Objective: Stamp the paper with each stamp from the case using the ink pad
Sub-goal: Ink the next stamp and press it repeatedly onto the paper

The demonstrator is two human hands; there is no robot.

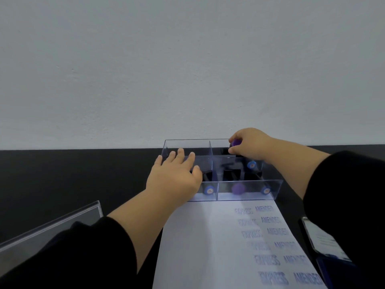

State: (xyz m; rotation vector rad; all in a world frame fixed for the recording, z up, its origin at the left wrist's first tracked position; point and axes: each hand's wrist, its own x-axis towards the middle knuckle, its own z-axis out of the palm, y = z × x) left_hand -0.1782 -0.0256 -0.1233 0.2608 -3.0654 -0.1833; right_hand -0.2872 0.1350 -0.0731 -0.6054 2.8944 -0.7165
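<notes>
Black sleeves (pixel 83 253) frame the shot, and between them lies the smooth white paper (pixel 208 247), flat on the dark table (pixel 62 174), printed with blurred blue rows reading EXPRESS and AMENDED. Just beyond its far edge sits the clear acrylic case (pixel 250 187), thin dividers, round-knobbed stamps lying inside. Left hand (pixel 175 178) spreads flat, fingers apart, over the case's left compartment. Right hand (pixel 250 146) pinches a purple-knobbed stamp (pixel 235 142) at the far right corner.
</notes>
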